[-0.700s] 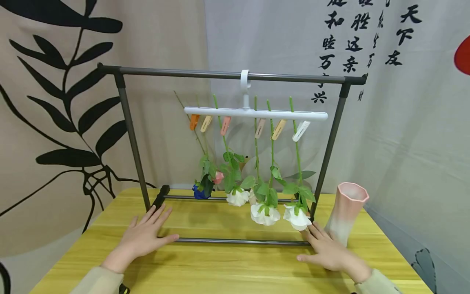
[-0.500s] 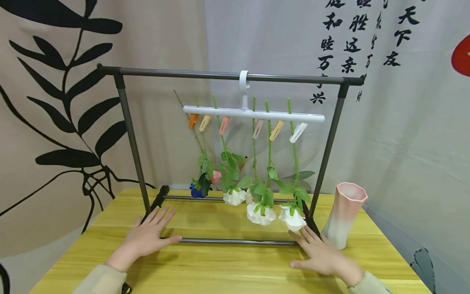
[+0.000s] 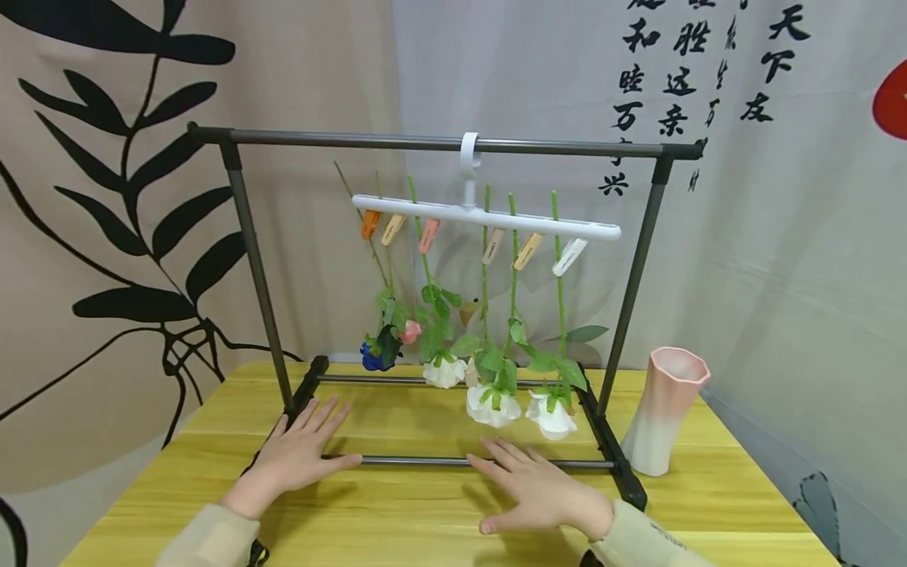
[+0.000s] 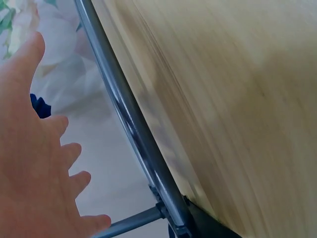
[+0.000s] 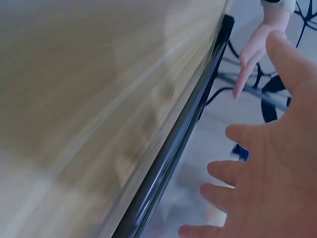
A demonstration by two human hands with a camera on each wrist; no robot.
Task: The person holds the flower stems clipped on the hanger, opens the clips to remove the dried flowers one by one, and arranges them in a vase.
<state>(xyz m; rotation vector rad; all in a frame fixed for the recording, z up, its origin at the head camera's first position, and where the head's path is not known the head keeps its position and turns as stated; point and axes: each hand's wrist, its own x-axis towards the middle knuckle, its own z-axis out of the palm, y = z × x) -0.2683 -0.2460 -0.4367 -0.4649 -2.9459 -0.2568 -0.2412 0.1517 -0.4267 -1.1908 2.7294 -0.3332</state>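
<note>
My left hand (image 3: 298, 455) is spread flat near the rack's left foot, fingers straight, holding nothing. My right hand (image 3: 533, 487) has its fingers extended over the front lower bar (image 3: 418, 461), holding nothing either. On the rack's top bar (image 3: 319, 140) hangs a white clip hanger (image 3: 496, 215), its right end lower than its left. Coloured clips such as the orange one (image 3: 370, 224) pinch flower stems, blooms downward. Among them are a blue flower (image 3: 373, 358), a pink one (image 3: 410, 331) and white ones (image 3: 493, 408). In the left wrist view, the straight-fingered hand (image 4: 34, 163) is beside the bar.
A pink-and-white vase (image 3: 662, 413) stands right of the rack, close to its black right foot (image 3: 615, 449). The rack rests on a yellow wooden table (image 3: 397, 516). Behind it hangs a cloth (image 3: 794, 236) printed with black leaves and characters.
My right hand has moved left, from the rack's right foot to over the front bar. The left hand has shifted slightly right. The hanger has tilted, its left end rising, and the flowers have swung left.
</note>
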